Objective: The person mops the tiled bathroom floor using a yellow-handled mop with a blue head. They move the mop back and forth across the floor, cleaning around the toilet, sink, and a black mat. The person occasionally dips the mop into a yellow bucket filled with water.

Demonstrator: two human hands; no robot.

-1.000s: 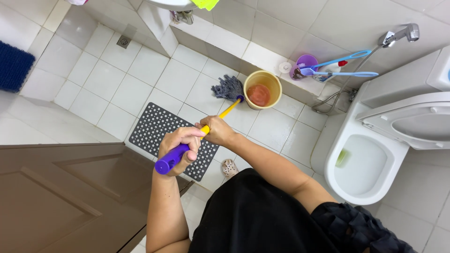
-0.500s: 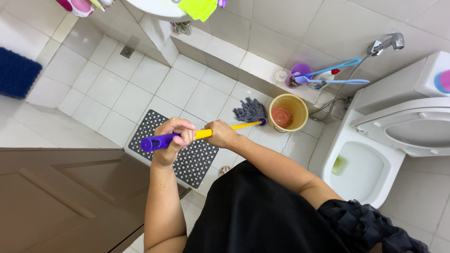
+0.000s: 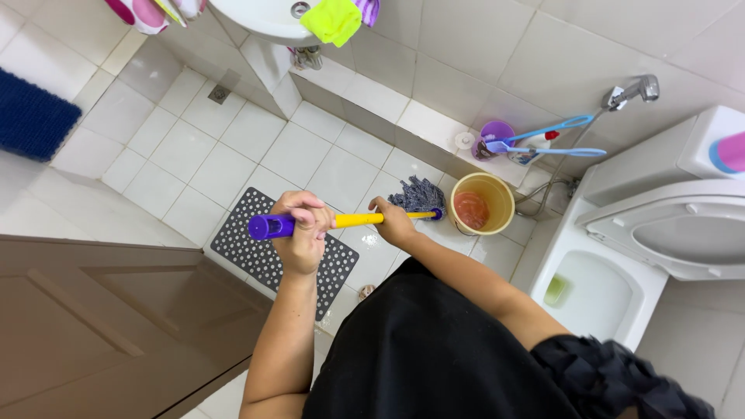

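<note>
While we grip the mop (image 3: 365, 221) with both hands closed round its stiff handle, left hand (image 3: 301, 233) at the purple end, right hand (image 3: 393, 223) on the yellow shaft, its soft string head hangs just beside the yellow bucket (image 3: 483, 203). It looks light but top-heavy when wet. The tiled floor (image 3: 256, 132) seems slippery; toilet (image 3: 613, 271) and dotted mat (image 3: 256, 256) crowd us.

White tiled floor (image 3: 256, 132), grey grout. Black perforated rubber mat (image 3: 268, 256) laid flat near the brown door. Dark blue pile rug (image 3: 31, 116) seen at far left. Round yellow plastic bucket (image 3: 483, 203) of reddish water stood by the raised tiled ledge (image 3: 434, 124), grey string mop head (image 3: 419, 194) touching it. Metal floor drain (image 3: 220, 94) set near the wall.
</note>
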